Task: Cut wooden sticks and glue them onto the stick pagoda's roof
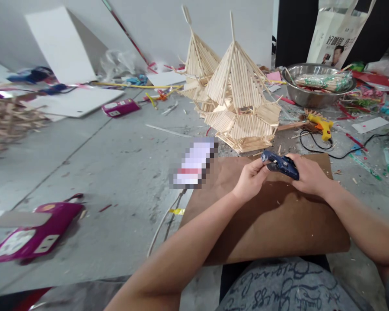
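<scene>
My left hand (249, 180) and my right hand (310, 173) are together above the brown board (272, 229). Between them is a dark blue hand tool (285, 166), its exact kind unclear. The fingers of my right hand wrap round its right end. My left thumb and fingers are closed at its left end; a tiny pale bit shows on the tool there. Just beyond the board stands a pointed model (235, 82) built from thin wooden sticks, with a second stick model (197, 56) behind it.
A phone (196, 162) with a cable lies left of the board. A yellow glue gun (322, 125) and a steel bowl (306, 97) holding wrapped sticks are at right. Purple packs (121, 107) and a white board (78, 101) lie left; loose sticks pile at far left.
</scene>
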Available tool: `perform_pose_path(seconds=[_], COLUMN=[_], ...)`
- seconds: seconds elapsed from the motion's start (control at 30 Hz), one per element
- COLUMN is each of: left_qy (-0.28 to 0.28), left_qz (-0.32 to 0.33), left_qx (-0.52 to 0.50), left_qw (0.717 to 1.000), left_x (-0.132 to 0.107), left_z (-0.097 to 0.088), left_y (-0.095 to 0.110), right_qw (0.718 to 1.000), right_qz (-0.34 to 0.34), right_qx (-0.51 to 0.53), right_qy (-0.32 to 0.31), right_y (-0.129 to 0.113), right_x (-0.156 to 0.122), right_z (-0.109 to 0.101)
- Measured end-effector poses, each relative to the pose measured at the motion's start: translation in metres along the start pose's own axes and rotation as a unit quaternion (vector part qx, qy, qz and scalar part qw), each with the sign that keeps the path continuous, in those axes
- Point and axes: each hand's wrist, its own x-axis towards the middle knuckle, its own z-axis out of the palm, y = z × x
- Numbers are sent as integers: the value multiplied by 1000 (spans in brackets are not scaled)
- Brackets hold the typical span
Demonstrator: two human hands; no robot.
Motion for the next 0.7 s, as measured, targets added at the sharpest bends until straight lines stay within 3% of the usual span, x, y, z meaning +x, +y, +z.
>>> perform_pose_path(seconds=[0.13, 0.33, 0.7], left_qy=[-43, -62, -129], left_qz=[-33, -64, -121], left_qx=[-68, -130, -139], left_qw=[996, 988, 974], left_x=[2, 4, 6], left_z=[-1, -3, -9], left_y=[0, -1, 5], right_qw=[1000, 1000, 995], right_qz=[-7, -23, -96], right_qx=[0, 8, 30], right_qy=[-4, 4, 3], right_y=[2, 5, 13], right_x=[0, -1, 2], right_z=[1, 3, 3])
